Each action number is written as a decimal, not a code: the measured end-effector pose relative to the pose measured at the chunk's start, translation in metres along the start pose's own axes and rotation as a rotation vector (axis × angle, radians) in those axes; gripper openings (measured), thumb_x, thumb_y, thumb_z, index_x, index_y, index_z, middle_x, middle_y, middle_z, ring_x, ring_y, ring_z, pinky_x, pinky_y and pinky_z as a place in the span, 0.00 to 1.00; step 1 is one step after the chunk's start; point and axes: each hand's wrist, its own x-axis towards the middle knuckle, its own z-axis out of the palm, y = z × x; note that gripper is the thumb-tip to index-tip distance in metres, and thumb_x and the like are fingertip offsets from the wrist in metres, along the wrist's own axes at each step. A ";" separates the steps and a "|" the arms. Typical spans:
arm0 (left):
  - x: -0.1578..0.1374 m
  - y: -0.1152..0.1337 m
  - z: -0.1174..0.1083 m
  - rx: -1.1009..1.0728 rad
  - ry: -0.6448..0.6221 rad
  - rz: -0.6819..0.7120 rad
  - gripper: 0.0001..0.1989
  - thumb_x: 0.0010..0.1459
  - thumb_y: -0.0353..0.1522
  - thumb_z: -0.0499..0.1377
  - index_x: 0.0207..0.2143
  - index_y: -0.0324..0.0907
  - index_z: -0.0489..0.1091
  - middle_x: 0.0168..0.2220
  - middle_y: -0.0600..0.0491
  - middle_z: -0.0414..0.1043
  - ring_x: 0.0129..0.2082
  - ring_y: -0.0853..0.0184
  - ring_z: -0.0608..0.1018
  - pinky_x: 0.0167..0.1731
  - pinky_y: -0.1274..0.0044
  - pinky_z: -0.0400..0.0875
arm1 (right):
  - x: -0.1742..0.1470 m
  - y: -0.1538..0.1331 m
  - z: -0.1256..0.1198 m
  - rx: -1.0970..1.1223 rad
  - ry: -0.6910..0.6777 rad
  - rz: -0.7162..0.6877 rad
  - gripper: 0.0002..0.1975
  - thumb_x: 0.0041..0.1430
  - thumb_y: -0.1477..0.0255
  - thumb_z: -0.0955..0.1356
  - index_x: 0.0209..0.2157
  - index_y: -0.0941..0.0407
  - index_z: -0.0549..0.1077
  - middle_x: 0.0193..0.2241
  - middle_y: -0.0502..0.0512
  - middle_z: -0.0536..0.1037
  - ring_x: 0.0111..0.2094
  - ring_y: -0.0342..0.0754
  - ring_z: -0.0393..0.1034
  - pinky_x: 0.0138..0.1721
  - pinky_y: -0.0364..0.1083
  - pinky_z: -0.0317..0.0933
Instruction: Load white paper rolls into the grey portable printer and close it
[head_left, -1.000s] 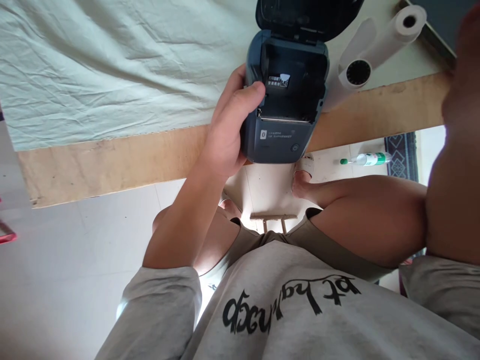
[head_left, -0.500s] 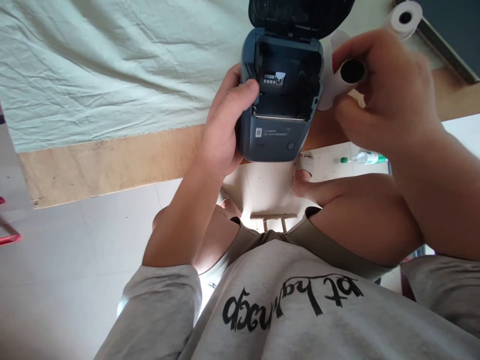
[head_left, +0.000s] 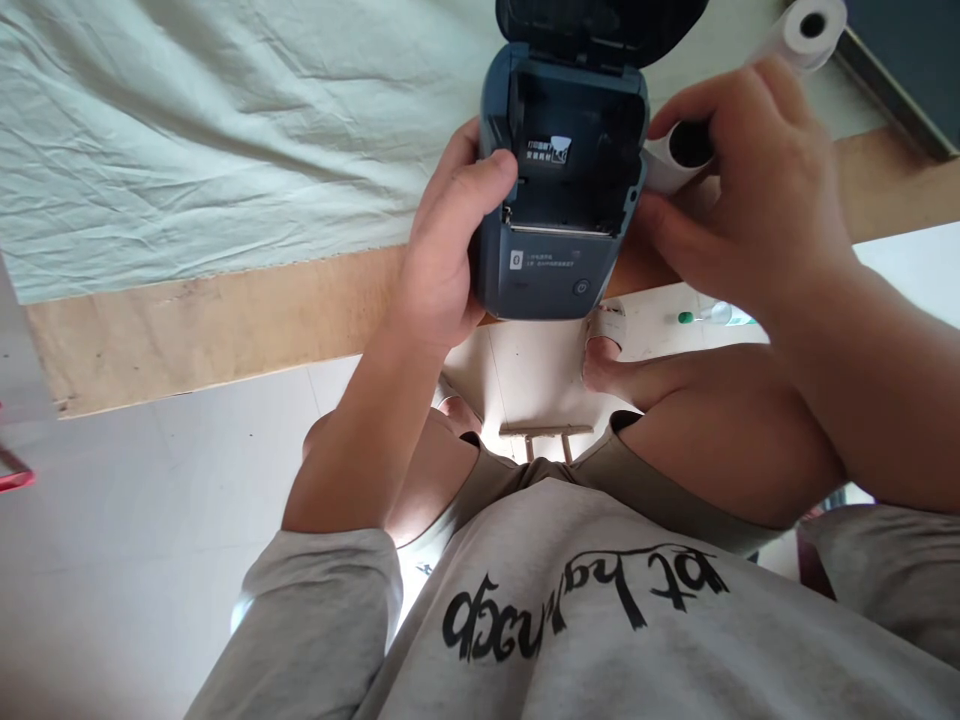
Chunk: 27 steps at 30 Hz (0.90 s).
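Observation:
A dark blue label printer is held above the table's front edge, its black lid swung up at the far side. My left hand grips its left side, thumb over the rim. The paper bay inside holds nothing but a small printed sticker. Beside the printer's right wall, my right hand pinches a white paper roll by its sides. The dark hollow core of the roll faces me. Whether the roll touches the printer I cannot tell.
Another white paper roll is at the back right, beside a dark flat panel with a metal edge. Pale green cloth covers the wooden table. Below, a bottle with a green cap is on the tiled floor.
My right hand has brought the paper roll left, closer to the printer's right wall. The printer and my left hand have hardly moved.

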 end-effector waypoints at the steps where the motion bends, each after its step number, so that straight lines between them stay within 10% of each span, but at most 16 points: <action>1: 0.000 0.000 0.000 0.002 -0.005 -0.005 0.07 0.46 0.35 0.43 0.30 0.45 0.56 0.30 0.51 0.60 0.28 0.69 0.65 0.24 0.76 0.59 | 0.000 0.001 0.000 -0.007 0.006 0.007 0.24 0.43 0.64 0.61 0.45 0.50 0.54 0.39 0.49 0.60 0.35 0.29 0.55 0.37 0.36 0.54; 18: -0.001 -0.001 0.000 0.031 -0.007 -0.024 0.09 0.47 0.36 0.43 0.32 0.46 0.56 0.33 0.52 0.62 0.33 0.65 0.67 0.25 0.75 0.60 | 0.003 0.002 0.007 -0.036 0.000 -0.114 0.24 0.44 0.68 0.59 0.47 0.50 0.53 0.43 0.49 0.56 0.47 0.32 0.52 0.51 0.36 0.55; 27: 0.003 -0.004 -0.004 0.000 0.002 -0.038 0.08 0.46 0.36 0.44 0.29 0.45 0.57 0.30 0.53 0.62 0.25 0.70 0.66 0.20 0.79 0.58 | 0.014 0.002 0.005 0.079 0.183 -0.096 0.23 0.47 0.68 0.57 0.47 0.57 0.51 0.43 0.50 0.56 0.40 0.28 0.53 0.38 0.32 0.54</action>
